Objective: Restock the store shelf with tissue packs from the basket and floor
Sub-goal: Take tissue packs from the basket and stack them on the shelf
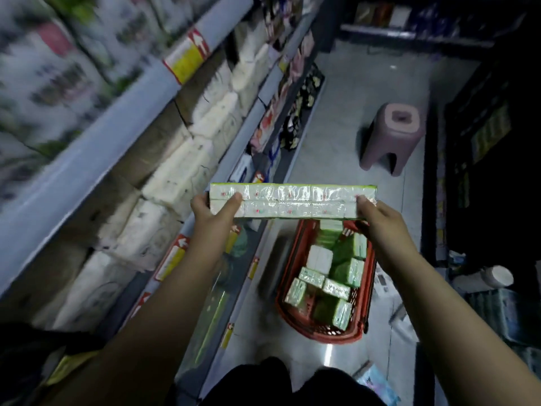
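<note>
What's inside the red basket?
Green and white tissue packs fill the red basket. Its far end is hidden behind the long pack the left hand and right hand hold.

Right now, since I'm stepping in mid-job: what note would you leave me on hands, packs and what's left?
Left hand grips the left end of a long tissue pack; right hand grips its right end.
The pack is held level above the red basket on the floor, not yet on the shelf at left.
Several green packs lie in the basket; wrapped bundles lie at far right.
Left to do: shelve this pack, then the rest.
</note>
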